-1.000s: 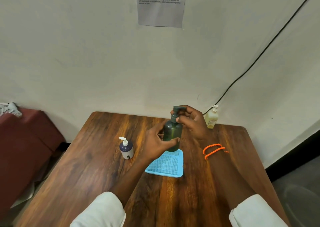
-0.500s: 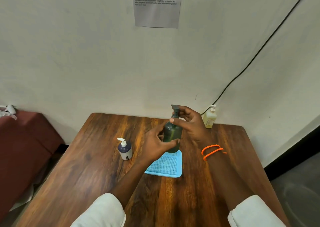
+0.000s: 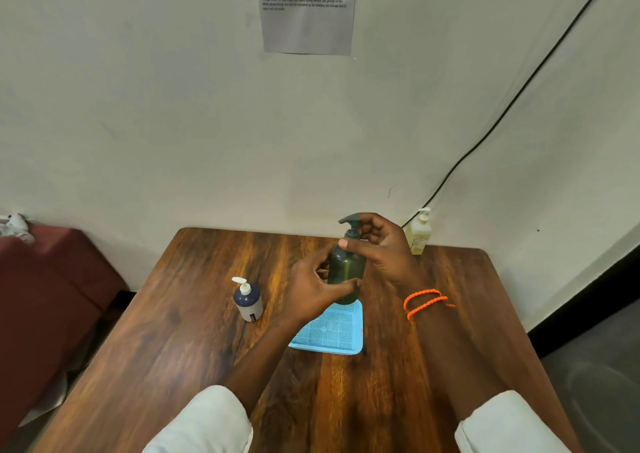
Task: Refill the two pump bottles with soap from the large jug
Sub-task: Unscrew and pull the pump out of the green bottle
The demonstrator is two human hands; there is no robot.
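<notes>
A dark green pump bottle [image 3: 346, 269] is held upright above the far edge of a blue mesh tray [image 3: 332, 335]. My left hand [image 3: 311, 286] grips its body from the left. My right hand [image 3: 381, 244] has its fingers curled round the pump head and neck. A small dark blue pump bottle [image 3: 247, 302] with a white pump stands on the wooden table [image 3: 173, 331] to the left. A pale yellow soap bottle [image 3: 419, 232] with a white pump stands at the table's far right edge against the wall.
A dark red seat [image 3: 52, 286] stands left of the table. A black cable [image 3: 502, 116] runs down the wall to the yellow bottle. A printed sheet [image 3: 308, 9] hangs on the wall. An orange band [image 3: 424, 302] circles my right wrist.
The pump head has turned in my right hand; its spout now points left. Both hands and the green bottle stay in about the same place.
</notes>
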